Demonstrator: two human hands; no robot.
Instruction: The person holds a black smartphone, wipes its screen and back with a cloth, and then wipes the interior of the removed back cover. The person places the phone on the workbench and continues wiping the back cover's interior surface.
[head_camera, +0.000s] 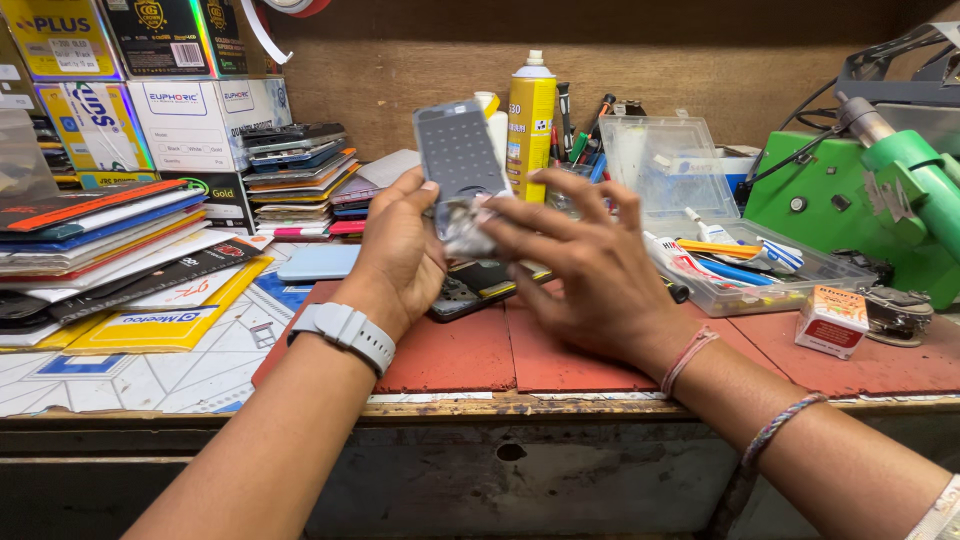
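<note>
Between both hands, a grey rectangular phone panel (459, 152), upright.

Glossy glass screen panel (460, 152), matt red mat (560, 360)

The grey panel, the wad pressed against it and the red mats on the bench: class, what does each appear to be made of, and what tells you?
Grey panel: likely plastic or glass, smooth, thin and rigid, held in the left hand. Wad under the right hand: seemingly soft cloth or tissue, crumpled and pale. Red mats: probably rubber, matte, flat, laid edge to edge.
</note>
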